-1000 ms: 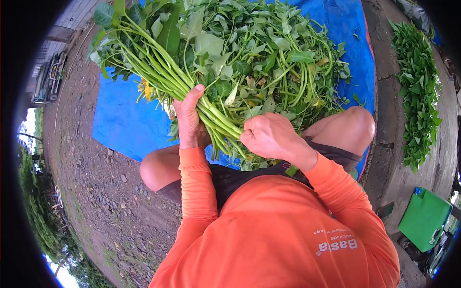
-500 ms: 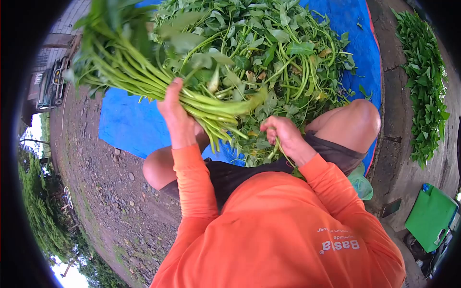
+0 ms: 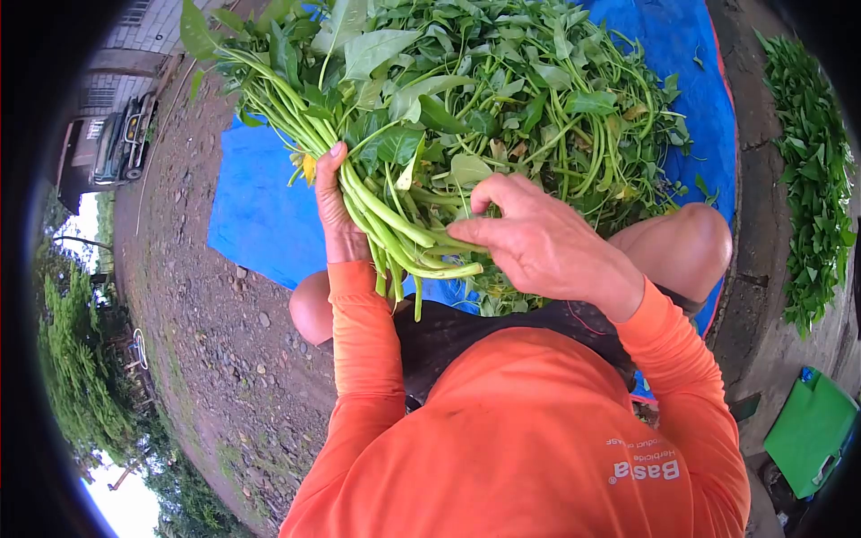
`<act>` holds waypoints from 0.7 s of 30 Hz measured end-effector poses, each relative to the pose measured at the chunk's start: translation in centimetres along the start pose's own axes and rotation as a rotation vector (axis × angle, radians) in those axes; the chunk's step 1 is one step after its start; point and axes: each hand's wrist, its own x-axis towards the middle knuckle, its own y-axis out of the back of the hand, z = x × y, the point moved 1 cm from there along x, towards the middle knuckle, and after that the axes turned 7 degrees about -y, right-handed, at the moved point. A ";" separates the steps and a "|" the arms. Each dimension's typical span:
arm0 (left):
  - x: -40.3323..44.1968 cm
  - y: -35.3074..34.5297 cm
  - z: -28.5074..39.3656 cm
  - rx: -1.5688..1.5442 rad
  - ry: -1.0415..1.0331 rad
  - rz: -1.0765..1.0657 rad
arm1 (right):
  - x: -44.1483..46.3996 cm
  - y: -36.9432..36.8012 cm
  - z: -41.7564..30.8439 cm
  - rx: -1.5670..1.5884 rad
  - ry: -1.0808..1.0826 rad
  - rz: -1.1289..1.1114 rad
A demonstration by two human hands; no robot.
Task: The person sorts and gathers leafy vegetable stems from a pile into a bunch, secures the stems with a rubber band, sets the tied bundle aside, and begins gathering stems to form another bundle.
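Observation:
My left hand (image 3: 337,208) is wrapped round a bundle of long green stems (image 3: 309,134), whose leafy tops point to the upper left. The cut ends of the stems bend toward my right hand (image 3: 538,235), which is at their tips with thumb and index finger curled close together. Whether a stem is pinched between those fingers is too hard to tell. Beyond both hands a large heap of leafy stems (image 3: 556,90) lies on a blue tarp (image 3: 260,202).
On the right, a long pile of green leaves (image 3: 812,179) lies on a grey slab. Below it is a green case (image 3: 810,429). Gravelly ground (image 3: 233,359) spreads at the left, with a parked vehicle (image 3: 123,139) farther off. My bent knees flank the bundle.
My right hand left the stem ends, drew back toward my lap with a thin piece, and is now at the stem tips again without it. My left hand still holds the bundle.

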 end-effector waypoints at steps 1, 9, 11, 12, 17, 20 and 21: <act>0.1 0.5 0.0 -0.014 0.008 0.005 | -0.1 -0.3 -0.1 -0.029 0.020 -0.011; 1.4 3.8 -0.1 -0.006 -0.010 0.153 | -3.6 -3.4 0.1 -0.054 -0.142 -0.041; 1.8 4.3 0.9 0.042 -0.064 0.225 | -5.2 -4.1 0.1 0.000 -0.274 -0.187; 1.6 4.0 1.5 0.040 -0.058 0.251 | -5.9 -4.3 1.0 -0.052 -0.332 -0.327; 1.5 4.9 3.3 0.106 -0.153 0.308 | -5.4 -4.0 6.2 -0.200 -0.625 -0.435; 1.1 5.8 2.3 0.123 -0.130 0.364 | -2.2 -3.6 9.5 -0.337 -0.763 -0.273; 0.8 5.8 2.2 0.147 -0.103 0.358 | -1.0 -3.5 11.0 -0.209 -0.864 -0.156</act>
